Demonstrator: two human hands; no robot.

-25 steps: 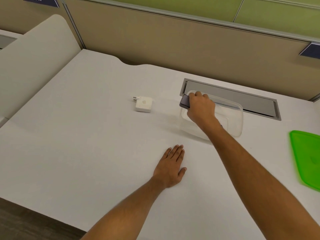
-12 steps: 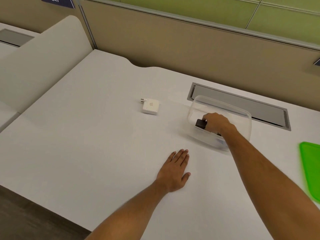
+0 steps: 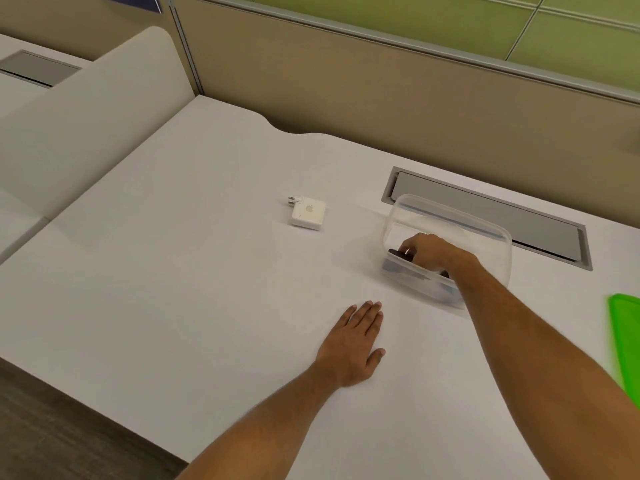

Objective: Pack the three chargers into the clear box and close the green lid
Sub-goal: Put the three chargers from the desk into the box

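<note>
**Dark charger goes into the clear box**

A dark charger (image 3: 398,255) sits inside the clear box (image 3: 498,244), grasped by the right hand (image 3: 429,251), whose fingers curl around it below the rim. A white charger (image 3: 308,213) lies on the white desk (image 3: 173,289), well apart to the box's left. The left hand (image 3: 353,344) rests flat and empty, palm down. The green lid (image 3: 627,341) lies off at the desk's right edge.

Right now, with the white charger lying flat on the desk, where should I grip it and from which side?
Come from above and pinch the white charger across its two long side faces, on the square body. It lies flat, logo up, with its prongs pointing far-left, so keep clear of that end.
</note>
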